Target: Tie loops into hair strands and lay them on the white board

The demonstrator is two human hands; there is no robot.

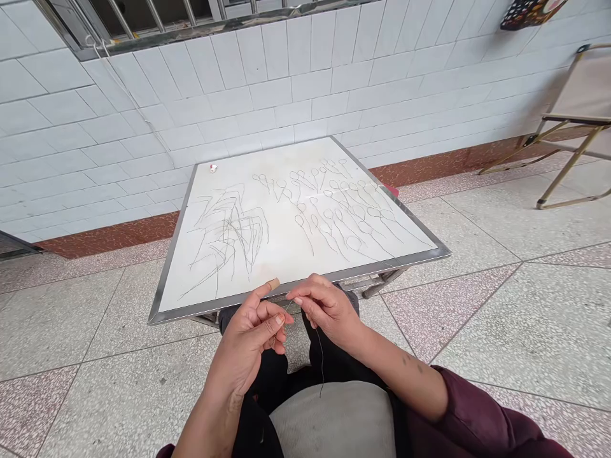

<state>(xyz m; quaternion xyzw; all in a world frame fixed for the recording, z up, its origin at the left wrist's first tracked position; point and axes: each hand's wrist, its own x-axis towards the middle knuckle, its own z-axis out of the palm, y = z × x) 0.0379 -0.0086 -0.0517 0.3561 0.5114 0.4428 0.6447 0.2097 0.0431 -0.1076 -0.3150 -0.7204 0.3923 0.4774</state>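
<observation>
Between my two hands, just in front of the table's near edge, is a thin dark wire (321, 362). My left hand (252, 331) pinches one part of it between thumb and finger, and the index finger, with a tan bandage (273, 284) at its tip, is held out. Thumb and fingertips of my right hand (329, 308) close on the wire a little to the right. From there a length hangs down towards my lap. Whether the part in my left fingers is bent cannot be made out.
The white table (281, 254) with a metal rim carries several looped wires (334, 216) on its right half and several bent wires (229, 222) on its left. A small white and red item (213, 168) lies at the far left corner. A folding chair (582, 108) stands right.
</observation>
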